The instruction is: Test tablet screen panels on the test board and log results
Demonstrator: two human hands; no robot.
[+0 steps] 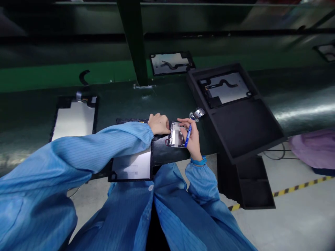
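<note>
My left hand (159,124) reaches across the screen panel (133,164) lying in front of me. Its fingers are closed at the left edge of a small metal-faced circuit module (176,135); what they pinch is hidden. A dark strip (157,137) runs between panel and module below that hand. My right hand (193,139) is at the module's right side, with a slim blue tool (187,136) held in it. Its forefinger stretches over the module's top edge, and a pale strip of tape (177,136) crosses the module's face. A blue band (199,161) circles my right wrist.
Another screen panel (74,120) lies to the left, one (171,63) at the back. A black tray (217,129) on the right holds a panel (226,89) with a curved flex cable. A shiny metal roll (197,114) sits beside the tray. A green post (134,45) rises behind.
</note>
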